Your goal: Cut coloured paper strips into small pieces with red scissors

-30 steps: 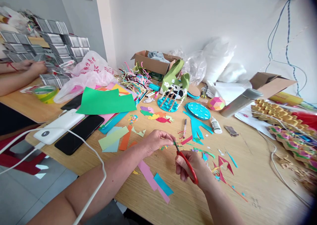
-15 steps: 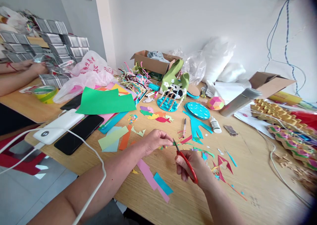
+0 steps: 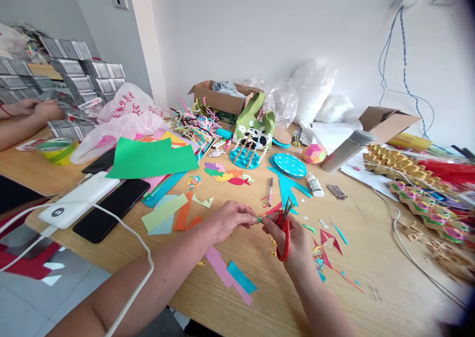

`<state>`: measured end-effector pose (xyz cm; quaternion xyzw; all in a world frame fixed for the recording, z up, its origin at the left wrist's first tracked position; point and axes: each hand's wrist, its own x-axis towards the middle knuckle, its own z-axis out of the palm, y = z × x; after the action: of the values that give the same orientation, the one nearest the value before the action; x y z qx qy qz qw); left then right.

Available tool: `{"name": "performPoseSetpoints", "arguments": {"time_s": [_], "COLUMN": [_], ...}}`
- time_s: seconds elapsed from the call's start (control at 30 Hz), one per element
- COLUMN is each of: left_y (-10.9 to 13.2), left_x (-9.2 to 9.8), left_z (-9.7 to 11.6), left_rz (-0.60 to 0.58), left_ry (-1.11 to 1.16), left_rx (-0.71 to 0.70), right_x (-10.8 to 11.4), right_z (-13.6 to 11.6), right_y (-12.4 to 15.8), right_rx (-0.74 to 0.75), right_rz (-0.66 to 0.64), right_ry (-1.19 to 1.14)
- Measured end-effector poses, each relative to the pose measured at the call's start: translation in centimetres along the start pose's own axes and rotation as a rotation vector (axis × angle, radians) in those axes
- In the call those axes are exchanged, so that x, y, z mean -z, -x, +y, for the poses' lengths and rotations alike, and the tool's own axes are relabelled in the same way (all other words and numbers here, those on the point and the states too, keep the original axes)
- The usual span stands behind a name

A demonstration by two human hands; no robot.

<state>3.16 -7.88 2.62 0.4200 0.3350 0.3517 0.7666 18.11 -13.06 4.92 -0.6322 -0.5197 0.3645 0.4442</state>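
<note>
Over the front middle of the table, my left hand [image 3: 233,221] is closed in a pinch on a small green paper piece [image 3: 259,220]. Red-handled scissors [image 3: 284,240] rest in my right hand [image 3: 300,245], their blades pointing up and away from the paper. The thumb and a finger of this hand meet the right end of the green piece, close to the left fingertips. Colored paper scraps [image 3: 326,248] lie to the right of the scissors. Cut paper fish [image 3: 237,180] in several colors lie beyond my hands, with a pen [image 3: 270,191] nearby.
Green paper sheets [image 3: 152,159], a black phone [image 3: 111,211] and a white power bank [image 3: 77,198] with a cable are at left. Blue discs [image 3: 291,166], a glue bottle [image 3: 315,185] and a flask [image 3: 347,151] stand right. Another person's hands [image 3: 46,110] work far left.
The scissors have swung upright, away from the green piece. My right fingertips have come in to the paper beside my left fingers. The whole view has shifted slightly.
</note>
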Motion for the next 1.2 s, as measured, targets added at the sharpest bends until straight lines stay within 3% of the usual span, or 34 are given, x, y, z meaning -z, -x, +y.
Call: {"name": "performPoseSetpoints", "arguments": {"time_s": [0.23,0.47,0.8,0.93,1.1,1.2], "left_y": [-0.2,-1.0,-1.0,-1.1,-1.0,-0.7], "left_x": [0.4,1.6,1.5,1.9,2.1,1.6], "left_z": [0.1,0.1,0.1,0.0,0.0,0.4], "left_rz": [0.066,0.265,0.262,0.278,0.397,0.422], "left_ry": [-0.053,-0.474,-0.499,-0.649,-1.059,-1.007], "left_rx": [0.019,-0.077,-0.041,-0.066,-0.213,-0.293], "right_x": [0.2,0.4,0.6,0.5,0.5,0.5], "right_z": [0.3,0.1,0.0,-0.5,-0.3,0.1], "right_y": [-0.2,-0.2,-0.2,-0.1,-0.1,-0.3], "right_rx": [-0.034,-0.023,-0.021,-0.010,-0.032,-0.017], "right_rz": [0.081,0.139,0.149,0.169,0.140,0.060], "right_ry": [-0.143,-0.142,-0.136,-0.146,-0.140,-0.150]}}
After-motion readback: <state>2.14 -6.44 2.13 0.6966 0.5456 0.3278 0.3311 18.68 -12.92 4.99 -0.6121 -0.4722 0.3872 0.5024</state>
